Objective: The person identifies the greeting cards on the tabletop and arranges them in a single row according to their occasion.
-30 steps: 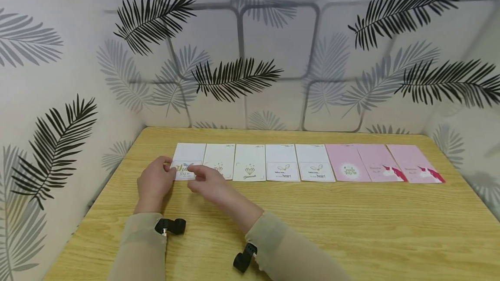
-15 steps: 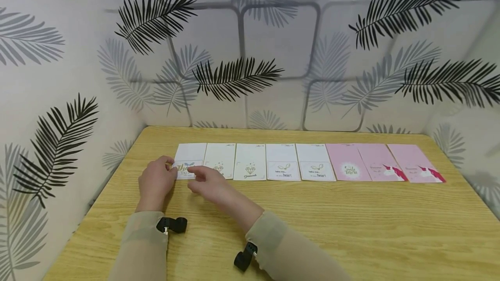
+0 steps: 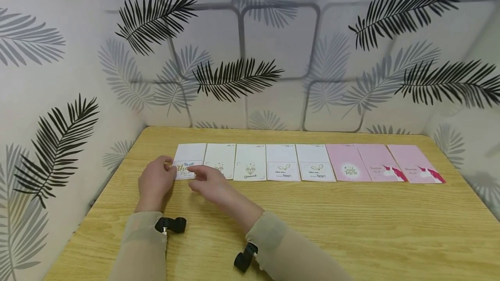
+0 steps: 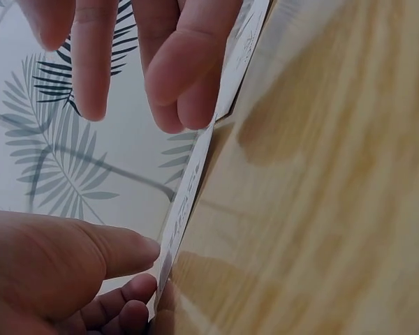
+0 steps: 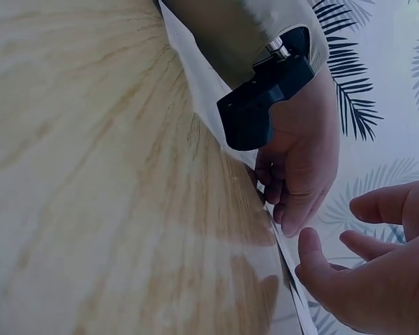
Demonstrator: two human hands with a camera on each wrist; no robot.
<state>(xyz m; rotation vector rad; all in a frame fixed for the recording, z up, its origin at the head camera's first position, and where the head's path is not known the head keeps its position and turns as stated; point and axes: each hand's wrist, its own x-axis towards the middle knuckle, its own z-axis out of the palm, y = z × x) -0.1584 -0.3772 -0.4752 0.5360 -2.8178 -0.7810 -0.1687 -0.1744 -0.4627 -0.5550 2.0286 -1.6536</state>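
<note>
My left hand [image 3: 156, 183] is at the left edge of a white "Thank You" card [image 3: 190, 151], the leftmost in a row. In the left wrist view, its thumb [image 4: 129, 252] and curled fingertips meet at the edge of the card [image 4: 185, 202], which they pinch. Over the card's lower right corner hovers my right hand [image 3: 211, 183], fingers loosely bent and holding nothing. In the right wrist view, a gap shows between the right hand's [image 5: 384, 279] thumb and fingers, with the left hand [image 5: 304, 174] just beyond.
Rightward run two cream diamond cards [image 3: 250, 159], two white "heart" cards [image 3: 282, 153], a pink "Smile More" card [image 3: 345, 155] and two pink unicorn cards [image 3: 376, 155]. All lie on a wooden table [image 3: 351, 229], with patterned walls [image 3: 273, 42] behind and at the left.
</note>
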